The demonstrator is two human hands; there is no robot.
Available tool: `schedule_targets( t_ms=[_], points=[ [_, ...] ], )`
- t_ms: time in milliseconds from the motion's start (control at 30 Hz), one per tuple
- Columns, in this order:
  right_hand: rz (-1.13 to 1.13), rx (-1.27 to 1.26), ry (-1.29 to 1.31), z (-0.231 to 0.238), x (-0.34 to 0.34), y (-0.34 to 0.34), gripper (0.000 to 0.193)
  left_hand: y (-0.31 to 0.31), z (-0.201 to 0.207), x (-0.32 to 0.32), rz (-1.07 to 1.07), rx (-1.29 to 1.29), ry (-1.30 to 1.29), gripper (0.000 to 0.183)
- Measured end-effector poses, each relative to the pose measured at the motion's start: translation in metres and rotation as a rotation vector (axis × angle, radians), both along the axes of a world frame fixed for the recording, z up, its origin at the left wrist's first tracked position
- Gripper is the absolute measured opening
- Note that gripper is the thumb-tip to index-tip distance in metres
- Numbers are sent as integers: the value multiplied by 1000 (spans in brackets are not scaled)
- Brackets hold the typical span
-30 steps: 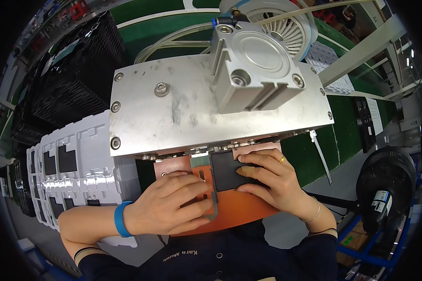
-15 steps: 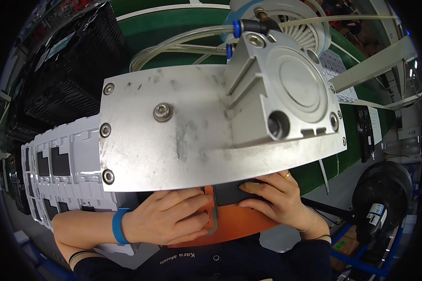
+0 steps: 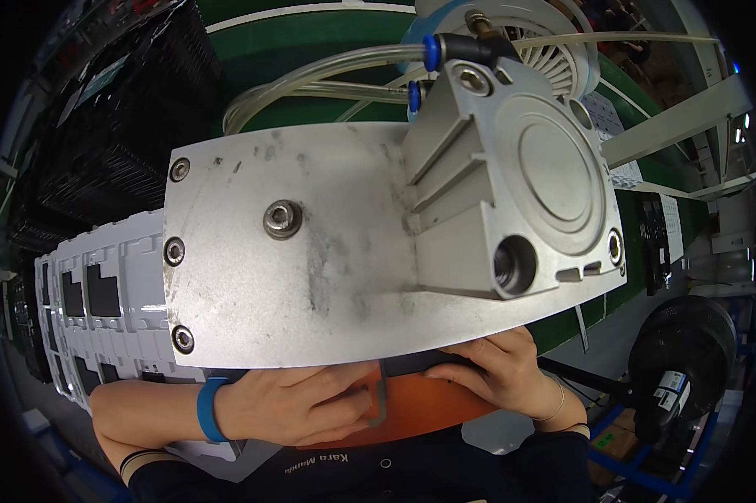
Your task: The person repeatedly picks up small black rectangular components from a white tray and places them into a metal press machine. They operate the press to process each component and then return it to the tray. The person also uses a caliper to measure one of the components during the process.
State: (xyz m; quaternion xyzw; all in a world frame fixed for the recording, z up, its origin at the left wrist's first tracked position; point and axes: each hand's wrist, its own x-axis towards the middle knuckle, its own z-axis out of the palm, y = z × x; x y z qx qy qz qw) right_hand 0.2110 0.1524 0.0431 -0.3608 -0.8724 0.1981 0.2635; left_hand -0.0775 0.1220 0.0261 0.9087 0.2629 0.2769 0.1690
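My left hand [image 3: 311,404] is closed, its fingers curled at the left end of an orange base [image 3: 432,404], beside a greyish strip [image 3: 381,401]. What its fingertips hold is hidden. My right hand [image 3: 502,374] is closed on a flat dark piece [image 3: 413,363] lying over the orange base, thumb along its near edge. The fingers reach under a silver metal plate [image 3: 235,293], which hides most of the dark piece. A square silver pneumatic cylinder [image 3: 554,172] stands on this plate.
Clear air tubes [image 3: 328,71] run from the cylinder's blue fittings. White moulded trays [image 3: 131,289] lie at left, with stacked black trays [image 3: 114,142] behind. A white-blue fan [image 3: 554,50] stands at the back, a black round-headed device [image 3: 684,344] at right. The bench [image 3: 311,33] is green.
The metal plate and cylinder now sit lower in the picture and hide more of the dark piece. My right fingers have gone farther under the plate. My left hand stays nearly in place.
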Motion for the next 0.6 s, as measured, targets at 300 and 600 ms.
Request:
schedule_targets(
  t_ms=[300, 600],
  points=[
    [8, -16, -55, 5, 2, -2, 43, -2, 1, -2, 20, 16, 55, 33],
    [-9, 10, -37, 2, 0, -1, 37, -1, 2, -3, -6, -19, 68, 32]
  ],
)
